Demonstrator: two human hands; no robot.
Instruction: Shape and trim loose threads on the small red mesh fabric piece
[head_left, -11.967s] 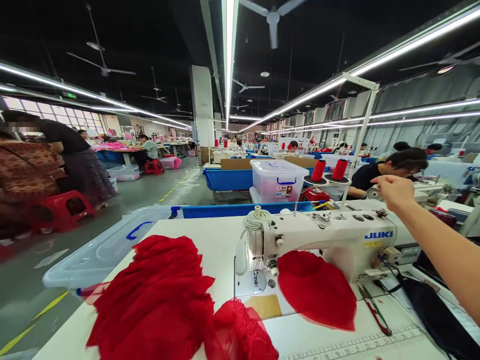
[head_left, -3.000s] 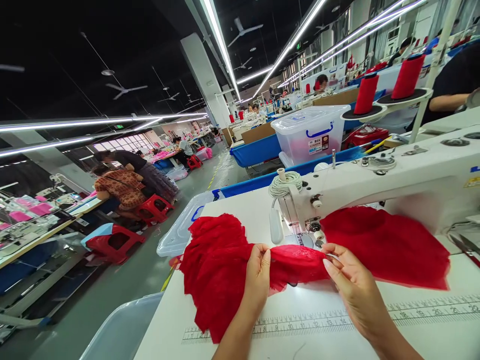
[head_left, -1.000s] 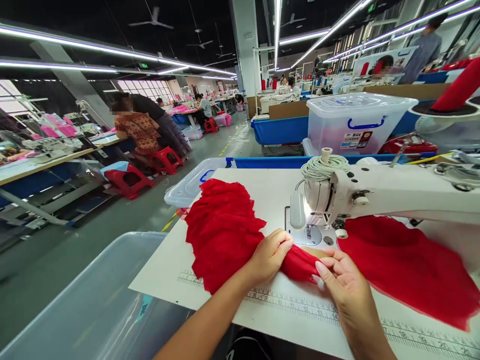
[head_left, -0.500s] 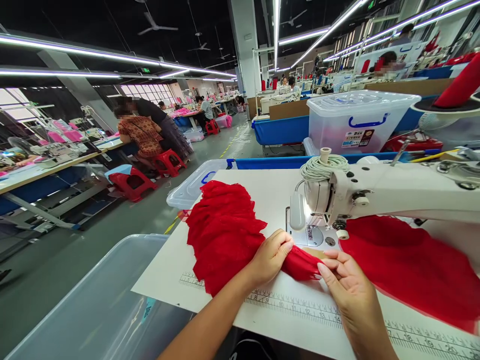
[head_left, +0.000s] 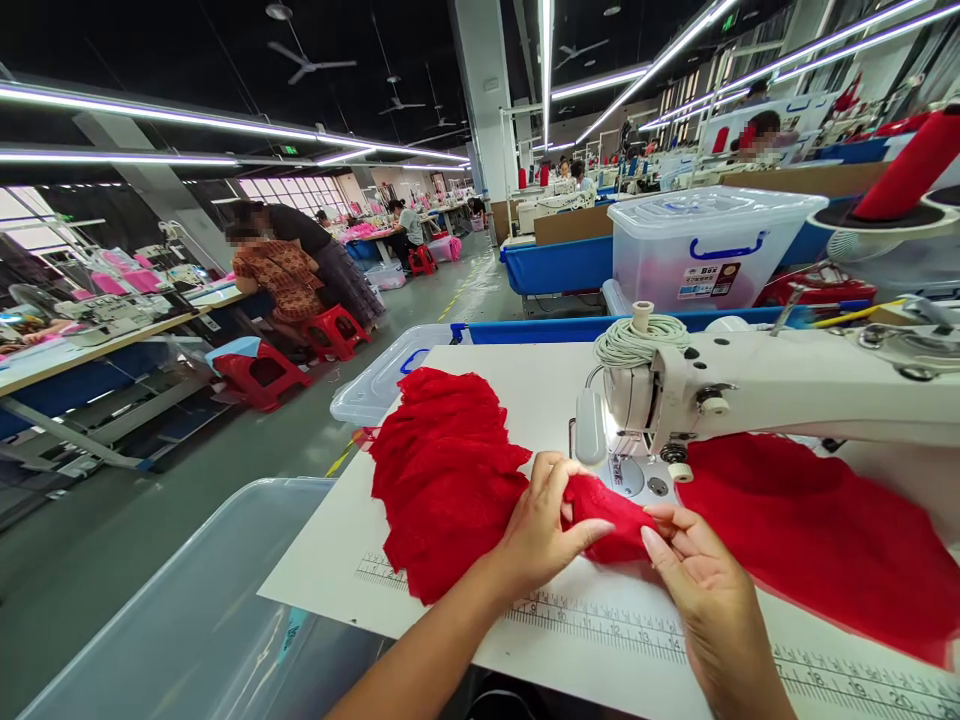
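In front of the sewing machine (head_left: 757, 385), a small red fabric piece (head_left: 611, 515) is stretched between my two hands. My left hand (head_left: 544, 520) has it loosely at its left end, with the thumb lying across the front and the fingers curled at the upper edge. My right hand (head_left: 701, 580) pinches the right end between thumb and fingers. Beside my left hand lies a heap of layered red fabric (head_left: 450, 480). A larger spread of red fabric (head_left: 817, 540) lies beneath the machine arm, to the right of my right hand.
A printed ruler (head_left: 600, 628) runs along the front of the white table (head_left: 330, 560). An open clear bin (head_left: 195, 600) stands below its left edge. Behind the machine are a lidded plastic box (head_left: 712, 240) and a red thread cone (head_left: 911, 170). Other people work farther back.
My left thumb has lifted away from the fingers and spread across the cloth, and the piece looks wider and less bunched. My right hand keeps its pinch. The view has shifted slightly.
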